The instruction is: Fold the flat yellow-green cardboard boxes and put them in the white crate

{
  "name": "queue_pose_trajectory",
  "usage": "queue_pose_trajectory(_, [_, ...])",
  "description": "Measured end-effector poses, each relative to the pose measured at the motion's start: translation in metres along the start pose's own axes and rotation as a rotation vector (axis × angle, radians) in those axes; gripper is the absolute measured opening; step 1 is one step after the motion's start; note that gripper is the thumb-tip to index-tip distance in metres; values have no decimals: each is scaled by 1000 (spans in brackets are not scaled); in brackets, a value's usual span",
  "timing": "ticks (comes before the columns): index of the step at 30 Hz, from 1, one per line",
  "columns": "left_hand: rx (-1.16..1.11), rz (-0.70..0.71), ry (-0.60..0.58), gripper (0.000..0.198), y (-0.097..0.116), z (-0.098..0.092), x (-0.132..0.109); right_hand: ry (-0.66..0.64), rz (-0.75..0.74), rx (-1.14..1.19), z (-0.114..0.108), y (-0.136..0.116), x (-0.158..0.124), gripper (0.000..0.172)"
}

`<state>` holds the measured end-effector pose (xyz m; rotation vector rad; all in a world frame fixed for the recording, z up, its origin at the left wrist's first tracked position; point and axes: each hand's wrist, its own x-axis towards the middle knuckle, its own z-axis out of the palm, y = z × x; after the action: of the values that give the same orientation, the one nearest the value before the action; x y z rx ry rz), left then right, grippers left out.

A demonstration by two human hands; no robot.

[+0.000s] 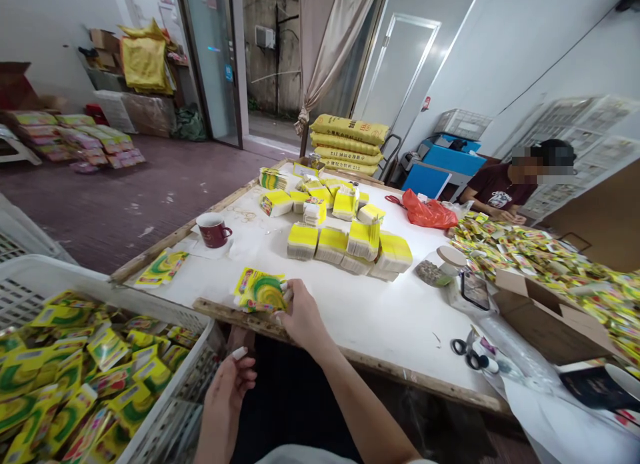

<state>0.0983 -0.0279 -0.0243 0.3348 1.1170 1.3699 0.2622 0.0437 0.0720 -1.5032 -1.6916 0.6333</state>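
The right fingers (pixel 296 292) hide one edge of the yellow packets (pixel 260 291), whose small print we cannot read. Far right of these fingers, we find a dark mug (pixel 595 387) cropped; left of the left fingers (pixel 246 376), a white crate (pixel 65 274) likewise.

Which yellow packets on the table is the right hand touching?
The small pile at the table's near edge; the pile beside the mug, stacks farther back and heap at right lie apart from the right hand.
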Motion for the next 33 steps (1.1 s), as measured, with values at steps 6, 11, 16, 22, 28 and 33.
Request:
queue_pose_trajectory(6, [-167, 136, -95, 65, 5, 6, -11, -270, -13, 240, 28, -2, -64, 57])
queue_pose_trajectory(11, [-215, -92, -79, 70, 19, 20, -26, -290, 140, 493, 45, 10, -89, 51])
queue_pose_trajectory(16, [-235, -178, -2, 77, 25, 35, -37, -273, 182, 670, 41, 5, -88, 45])
queue_pose_trajectory(22, [-186, -18, -10, 89, 24, 40, -40, -236, 227, 696, 37, 4, -88, 45])
queue_pose_trajectory(28, [-141, 505, -45, 79, 119, 60, -17, -45, 248, 520, 0, 14, -86, 46])
queue_pose_trajectory(33, [-58, 793, -147, 59, 180, 101, -16, 95, 240, 364, -33, 30, -92, 41])
